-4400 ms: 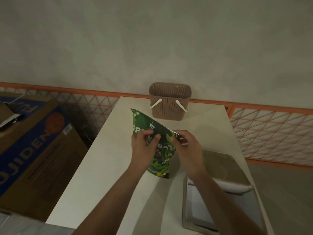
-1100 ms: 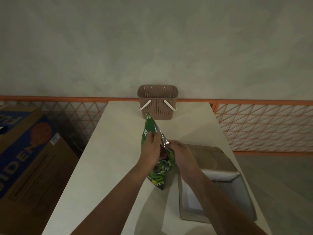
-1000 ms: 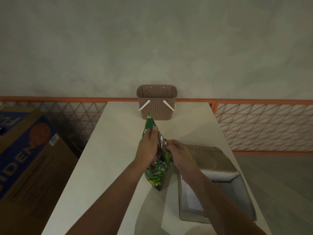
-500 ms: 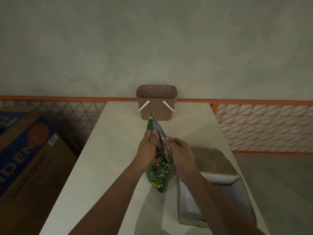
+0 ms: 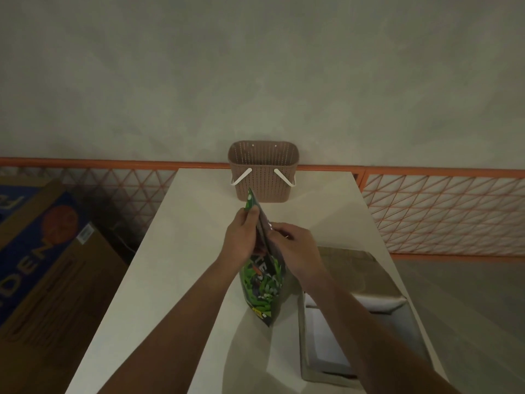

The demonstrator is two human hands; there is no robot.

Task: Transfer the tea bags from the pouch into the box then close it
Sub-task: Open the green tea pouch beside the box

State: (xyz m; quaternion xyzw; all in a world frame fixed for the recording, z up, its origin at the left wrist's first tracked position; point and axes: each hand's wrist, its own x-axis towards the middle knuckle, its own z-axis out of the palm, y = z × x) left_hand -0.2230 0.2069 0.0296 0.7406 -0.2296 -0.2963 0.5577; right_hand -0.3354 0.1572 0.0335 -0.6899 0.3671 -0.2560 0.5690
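Standing on its base on the table (image 5: 181, 268), the pouch (image 5: 262, 282) rose between our two hands, its top edge tilted away from us. We judged it light and floppy, a slick foil-lined film that buckles wherever it is squeezed, so the place to take it was the stiffer rim at the mouth, one lip per hand. Our left hand (image 5: 241, 237) pinched the near lip, thumb and fingers curled on it. Our right hand (image 5: 295, 245) pinched the opposite lip, parting the mouth; whether any fingertip reached inside we could not tell. No tea bags showed. The box (image 5: 355, 331) lay open just right of our right wrist, its lid tipped back beyond. A basket (image 5: 262, 169) stood past our fingertips, against the wall.
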